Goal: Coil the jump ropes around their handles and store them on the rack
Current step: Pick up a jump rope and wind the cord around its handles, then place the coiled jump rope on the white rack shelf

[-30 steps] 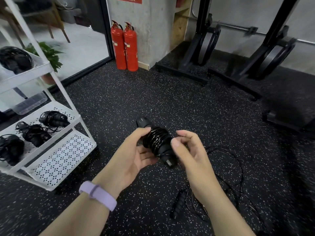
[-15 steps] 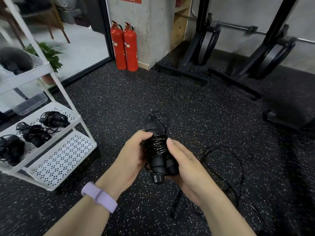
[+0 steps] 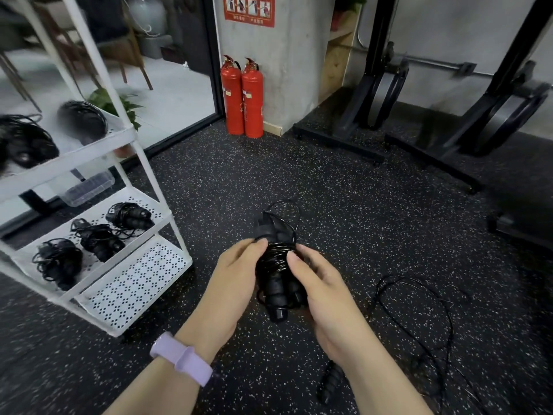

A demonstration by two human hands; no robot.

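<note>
A black jump rope (image 3: 276,266) is coiled tightly around its two handles, and I hold it upright between both hands above the floor. My left hand (image 3: 232,283) grips its left side and my right hand (image 3: 321,298) its right side. A small loop of cord sticks out at the top. The white rack (image 3: 140,275) stands to the left. Its middle shelf carries three coiled ropes (image 3: 98,238), and more coiled ropes (image 3: 27,142) lie on the top shelf. Another rope (image 3: 419,322) lies uncoiled on the floor at the right, its handle (image 3: 330,381) below my right forearm.
Two red fire extinguishers (image 3: 244,98) stand against a concrete pillar at the back. Black machine frames (image 3: 431,127) occupy the back right. The rack's bottom shelf (image 3: 134,283) is bare. A potted plant (image 3: 115,106) sits behind the rack by a glass wall.
The coiled rope has turned from slanted to upright in my hands, and a cord loop now sticks out at its top. The view has tilted up slightly.
</note>
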